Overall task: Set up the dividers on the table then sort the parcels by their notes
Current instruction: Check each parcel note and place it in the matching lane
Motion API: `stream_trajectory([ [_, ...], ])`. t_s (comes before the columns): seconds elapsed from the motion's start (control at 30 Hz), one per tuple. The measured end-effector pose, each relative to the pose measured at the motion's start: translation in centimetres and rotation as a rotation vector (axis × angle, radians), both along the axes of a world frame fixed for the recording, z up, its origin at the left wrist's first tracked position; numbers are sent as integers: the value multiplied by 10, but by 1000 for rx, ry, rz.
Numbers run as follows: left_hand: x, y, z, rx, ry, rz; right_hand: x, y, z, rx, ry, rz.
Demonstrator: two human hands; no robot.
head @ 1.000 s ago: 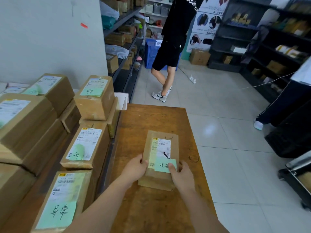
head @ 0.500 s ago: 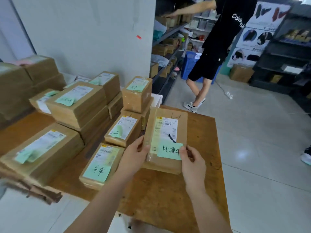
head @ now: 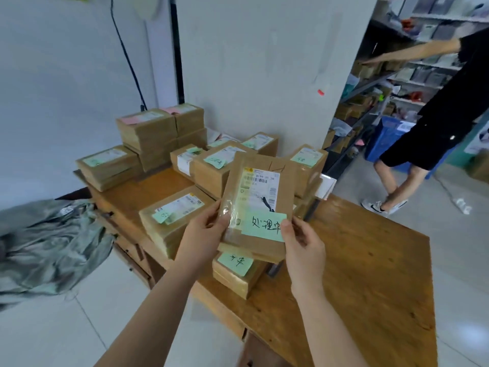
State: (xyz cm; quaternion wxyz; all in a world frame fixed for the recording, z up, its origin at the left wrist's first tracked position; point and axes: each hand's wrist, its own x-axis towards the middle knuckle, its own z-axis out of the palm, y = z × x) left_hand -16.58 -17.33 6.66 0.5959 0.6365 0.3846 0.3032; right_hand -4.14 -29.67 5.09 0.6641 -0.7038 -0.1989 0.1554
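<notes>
Beside the worktop (head: 370, 274), at far left on the floor, a crumpled grey-green cover (head: 50, 242), out of the way of the sorting. Further right, along the wall end of the worktop, stacked brown parcels: pink-noted stacks (head: 146, 131) at the back, green-noted parcels (head: 211, 168) ahead of them, seemingly grouped by note colour and wording. Nearer the middle, the left hand (head: 203, 234), thumb curled over the left edge of the held parcel (head: 262, 192), fingers behind it. Lifted clear of the worktop, above a lower parcel (head: 235, 274) with a green note of its own, and tilted face-up toward the camera, probably for reading the green note (head: 264, 226) stuck at the lower end. On the other side, the right hand (head: 304, 245), pinching the lower right corner, thumb tip at the note's right edge, writing readable. Likely next: matching that writing to a pile and setting down there. Far right, a person in black (head: 436, 123) reaching toward the shelves (head: 375, 83), well apart from the sorting.
</notes>
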Motion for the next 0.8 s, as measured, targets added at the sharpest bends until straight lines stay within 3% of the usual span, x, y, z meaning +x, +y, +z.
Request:
stream_trajectory([
  [0.27, -70, 75, 6, 49, 8, 101, -58, 85, 9, -24, -65, 111],
  [0.8, -159, 253, 14, 59, 13, 80, -148, 264, 8, -65, -92, 108],
])
